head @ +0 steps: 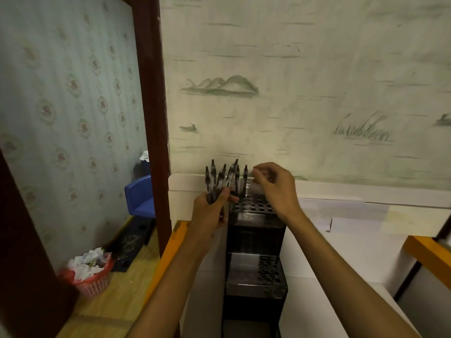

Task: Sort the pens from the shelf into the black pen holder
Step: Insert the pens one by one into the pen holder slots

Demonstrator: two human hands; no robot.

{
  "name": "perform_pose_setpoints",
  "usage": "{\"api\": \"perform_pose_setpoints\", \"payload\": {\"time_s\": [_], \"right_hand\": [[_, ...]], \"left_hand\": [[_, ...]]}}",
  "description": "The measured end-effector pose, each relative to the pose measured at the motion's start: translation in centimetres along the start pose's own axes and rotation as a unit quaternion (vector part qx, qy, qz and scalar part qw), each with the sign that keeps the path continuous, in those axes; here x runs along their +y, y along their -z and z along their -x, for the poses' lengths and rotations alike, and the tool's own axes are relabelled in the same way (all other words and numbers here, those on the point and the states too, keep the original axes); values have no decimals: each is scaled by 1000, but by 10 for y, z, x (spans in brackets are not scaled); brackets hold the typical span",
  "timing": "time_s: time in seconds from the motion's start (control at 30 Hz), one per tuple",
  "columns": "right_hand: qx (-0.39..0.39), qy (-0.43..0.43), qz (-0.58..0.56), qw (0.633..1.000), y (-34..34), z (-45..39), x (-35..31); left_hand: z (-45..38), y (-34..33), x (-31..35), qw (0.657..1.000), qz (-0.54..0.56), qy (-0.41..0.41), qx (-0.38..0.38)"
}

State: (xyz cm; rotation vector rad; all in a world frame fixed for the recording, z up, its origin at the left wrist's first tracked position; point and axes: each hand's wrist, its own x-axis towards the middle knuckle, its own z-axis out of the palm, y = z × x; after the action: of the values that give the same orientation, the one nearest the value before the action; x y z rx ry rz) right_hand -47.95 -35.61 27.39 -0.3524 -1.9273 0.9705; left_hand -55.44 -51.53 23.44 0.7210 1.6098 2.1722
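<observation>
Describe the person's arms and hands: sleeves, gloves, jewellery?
Both forearms are bare up to the frame edge, with no sleeves in view. The left hand and right hand wear no gloves. No watch, bracelet or ring shows on either wrist or on the visible fingers.

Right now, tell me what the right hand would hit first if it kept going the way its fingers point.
Probably the pen standing in the black pen holder: the right hand points left toward it. Depth is unclear.

Pink basket (94, 284) of paper scraps on wooden floor (117, 303) — blue chair (140, 195) beyond.
</observation>
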Motion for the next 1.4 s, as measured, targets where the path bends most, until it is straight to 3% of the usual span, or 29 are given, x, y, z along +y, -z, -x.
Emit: {"api": "perform_pose_setpoints", "payload": {"time_s": [0.13,0.47,0.67,0.8,0.9,1.07,1.4], "right_hand": [[-70,-33,-83,994,1,2,-13],[-116,-179,-258,942,-1,13,-22],[-49,-208,-301,930,3,4,-19],[21,-192,-286,938,15,-15,-12],[44,-145,-211,966,20,-25,-6],[24,-41,-43,998,15,-29,3],[-9,-12,16,1000,4,-27,10]], "left_hand": [[1,-8,-1,1000,-10,-16,3],[0,-13,-11,997,-49,-48,18],[1,-9,-11,998,-46,-35,24],[2,0,-9,999,-46,-13,26],[2,5,-7,999,-41,6,8],[0,7,-5,999,18,33,-34],[5,7,-7,999,16,-26,-45]]}}
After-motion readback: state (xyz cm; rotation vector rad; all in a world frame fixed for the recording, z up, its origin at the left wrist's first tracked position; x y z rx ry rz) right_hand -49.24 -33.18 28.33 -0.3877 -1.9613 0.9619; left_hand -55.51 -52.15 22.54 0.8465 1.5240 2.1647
